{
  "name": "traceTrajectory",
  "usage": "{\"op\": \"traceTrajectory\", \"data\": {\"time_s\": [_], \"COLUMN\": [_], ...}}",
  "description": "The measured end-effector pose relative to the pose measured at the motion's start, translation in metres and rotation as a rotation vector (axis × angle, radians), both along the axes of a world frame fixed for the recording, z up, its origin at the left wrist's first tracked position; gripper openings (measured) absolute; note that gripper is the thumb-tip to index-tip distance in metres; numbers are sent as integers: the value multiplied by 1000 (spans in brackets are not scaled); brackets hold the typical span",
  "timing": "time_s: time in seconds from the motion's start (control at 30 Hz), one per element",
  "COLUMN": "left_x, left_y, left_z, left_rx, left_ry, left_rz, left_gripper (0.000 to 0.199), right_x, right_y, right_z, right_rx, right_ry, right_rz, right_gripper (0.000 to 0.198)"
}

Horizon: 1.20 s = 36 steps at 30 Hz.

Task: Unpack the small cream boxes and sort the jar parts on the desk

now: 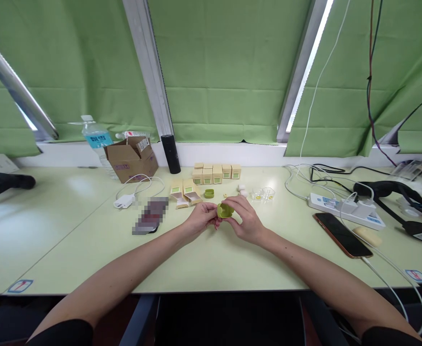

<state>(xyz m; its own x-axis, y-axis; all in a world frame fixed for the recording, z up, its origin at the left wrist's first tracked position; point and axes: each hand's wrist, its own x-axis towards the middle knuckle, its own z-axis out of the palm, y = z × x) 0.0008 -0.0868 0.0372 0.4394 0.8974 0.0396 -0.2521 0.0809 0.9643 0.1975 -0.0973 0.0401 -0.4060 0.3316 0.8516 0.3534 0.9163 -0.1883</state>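
Note:
A small olive-green plastic cup (226,211) is raised a little above the table, its hollow side facing me. My right hand (247,222) grips it from the right, thumb below and fingers over the top. At its left edge, my left hand (202,217) pinches with thumb and forefinger; the exact contact is partly hidden. Just beyond lies a green rectangular plastic piece (209,193). A tiny yellow part (225,195) and some white round pieces (242,190) sit behind my right hand. Clear plastic cups (267,193) with yellow bits stand farther right.
Several small tan boxes (207,176) are grouped at the back, with opened boxes (191,191) before them. A cardboard carton (131,161), black bottle (170,154) and white charger (124,201) are left. A phone (342,235), power strip (346,210) and cables lie right.

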Motion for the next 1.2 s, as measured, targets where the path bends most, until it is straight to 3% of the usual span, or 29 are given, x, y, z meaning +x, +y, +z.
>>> {"op": "traceTrajectory", "data": {"time_s": [0.57, 0.93, 1.2], "left_x": [0, -1, 3], "left_y": [-2, -1, -4], "left_z": [10, 11, 8], "left_rx": [52, 57, 74], "left_ry": [-92, -6, 16], "left_rz": [-31, -60, 40], "left_gripper": [45, 51, 54], "right_x": [2, 2, -1], "right_y": [1, 3, 0], "right_z": [5, 1, 3], "right_rx": [9, 19, 15], "right_ry": [59, 59, 107], "right_rz": [13, -22, 11], "right_gripper": [43, 44, 44]}}
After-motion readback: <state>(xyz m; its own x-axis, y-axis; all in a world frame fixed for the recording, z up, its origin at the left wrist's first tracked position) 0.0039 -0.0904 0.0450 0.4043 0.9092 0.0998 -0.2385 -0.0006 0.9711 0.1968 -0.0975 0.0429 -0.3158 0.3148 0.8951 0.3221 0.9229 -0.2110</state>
